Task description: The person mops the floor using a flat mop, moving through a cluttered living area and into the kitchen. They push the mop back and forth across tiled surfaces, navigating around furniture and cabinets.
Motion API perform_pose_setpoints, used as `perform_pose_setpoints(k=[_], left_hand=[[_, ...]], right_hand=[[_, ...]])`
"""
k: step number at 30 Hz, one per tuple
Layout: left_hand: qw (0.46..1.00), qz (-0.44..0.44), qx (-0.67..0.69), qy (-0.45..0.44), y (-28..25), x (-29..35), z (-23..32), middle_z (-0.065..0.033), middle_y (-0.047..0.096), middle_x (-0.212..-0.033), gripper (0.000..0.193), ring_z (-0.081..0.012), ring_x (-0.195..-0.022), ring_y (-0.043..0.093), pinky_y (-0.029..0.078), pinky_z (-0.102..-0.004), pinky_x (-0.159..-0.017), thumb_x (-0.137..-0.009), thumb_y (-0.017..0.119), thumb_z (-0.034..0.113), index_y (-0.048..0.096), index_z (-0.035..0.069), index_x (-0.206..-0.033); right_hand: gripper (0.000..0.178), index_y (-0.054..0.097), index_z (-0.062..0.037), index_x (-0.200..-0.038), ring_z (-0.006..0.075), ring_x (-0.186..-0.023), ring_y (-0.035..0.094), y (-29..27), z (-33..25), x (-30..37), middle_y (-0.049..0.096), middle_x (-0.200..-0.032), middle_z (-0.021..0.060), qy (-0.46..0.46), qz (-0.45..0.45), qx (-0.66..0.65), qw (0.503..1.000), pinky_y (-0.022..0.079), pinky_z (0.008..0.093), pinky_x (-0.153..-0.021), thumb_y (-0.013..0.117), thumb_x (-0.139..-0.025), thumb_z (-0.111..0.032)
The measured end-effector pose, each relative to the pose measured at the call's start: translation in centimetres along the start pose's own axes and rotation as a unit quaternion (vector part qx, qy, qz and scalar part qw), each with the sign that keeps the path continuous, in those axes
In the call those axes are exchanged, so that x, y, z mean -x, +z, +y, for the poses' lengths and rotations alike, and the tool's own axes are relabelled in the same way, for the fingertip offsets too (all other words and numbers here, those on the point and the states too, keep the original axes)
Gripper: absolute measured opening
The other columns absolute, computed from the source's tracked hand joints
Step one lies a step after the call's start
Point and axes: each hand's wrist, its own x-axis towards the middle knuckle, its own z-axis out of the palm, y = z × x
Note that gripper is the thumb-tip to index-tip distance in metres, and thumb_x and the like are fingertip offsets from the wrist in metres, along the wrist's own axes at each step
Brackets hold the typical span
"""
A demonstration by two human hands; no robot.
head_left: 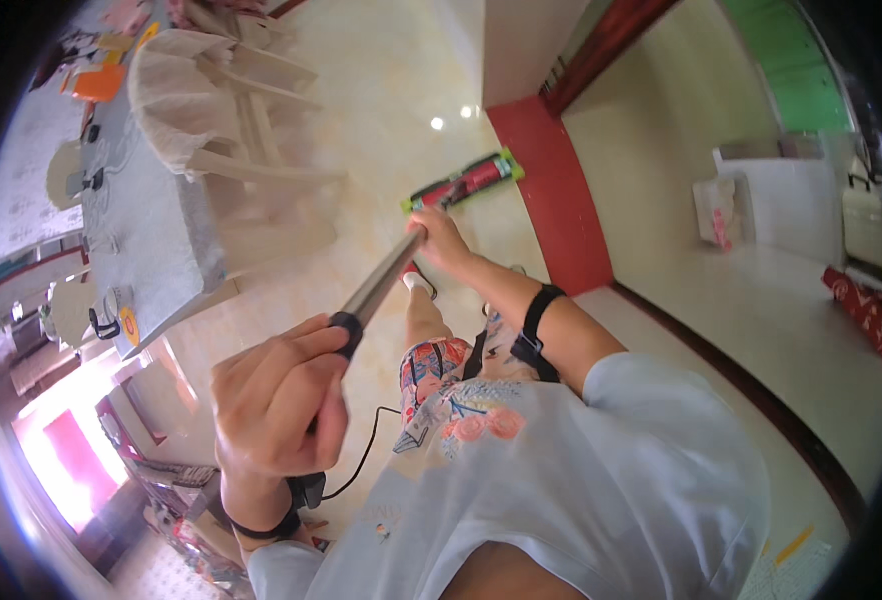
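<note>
A flat mop with a metal pole (386, 275) slants across the view. Its red mop head (481, 177), edged in bright green, lies on the glossy cream floor beside a red strip. Close to me, my left hand (281, 395) is wrapped round the dark grip at the pole's upper end. Farther down, my right hand (441, 240) closes round the metal pole, just short of the mop head. Both arms wear black straps, and a thin black cable hangs from the left wrist.
At the left stands a table with a grey cloth (151, 220), next to a chair with a pale cover (186, 100). The red strip (561, 200) runs along a doorway by a wall corner. Beyond a dark sill (741, 370) are a white cabinet (786, 205) and a red patterned roll (859, 310).
</note>
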Motion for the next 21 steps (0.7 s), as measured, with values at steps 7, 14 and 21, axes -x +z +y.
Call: perform_pose_setpoints(k=[7, 14, 21], left_hand=[[0.998, -0.047, -0.037, 0.009, 5.0, 0.8, -0.4, -0.0162, 0.064, -0.078, 0.012, -0.0298, -0.072, 0.067, 0.056, -0.0323, -0.060, -0.064, 0.058, -0.009, 0.058, -0.004, -0.075], [0.988, -0.069, 0.005, 0.135, 3.9, 6.1, -2.7, -0.0154, 0.064, -0.078, 0.010, -0.0276, -0.070, 0.067, 0.056, -0.0297, -0.058, -0.064, 0.060, -0.004, 0.059, -0.005, -0.073], [0.998, -0.011, 0.055, 0.021, -3.0, 19.9, -15.8, -0.0181, 0.066, -0.086, 0.015, -0.0297, -0.076, 0.068, 0.055, -0.0322, -0.063, -0.068, 0.057, -0.010, 0.061, -0.003, -0.082]], right_hand=[[0.010, 0.056, -0.0065, -0.074, 0.0310, -0.078, 0.053, -1.0, 4.1, -0.9, 0.054, -0.075, 0.0116, 0.002, 0.049, -0.013, 0.999, 0.042, 0.0375, -0.070, 0.055, -0.071, 0.003], [0.011, 0.054, -0.0055, -0.076, 0.0253, -0.080, 0.053, 2.5, 4.0, 4.7, 0.054, -0.078, 0.0083, 0.026, 0.130, 0.000, 0.991, 0.043, 0.0335, -0.073, 0.052, -0.076, 0.005], [0.009, 0.055, -0.0060, -0.074, 0.0268, -0.080, 0.054, 13.9, 0.2, 2.3, 0.057, -0.077, 0.0080, 0.034, 0.121, 0.078, 0.989, 0.043, 0.0360, -0.073, 0.058, -0.071, 0.002]])
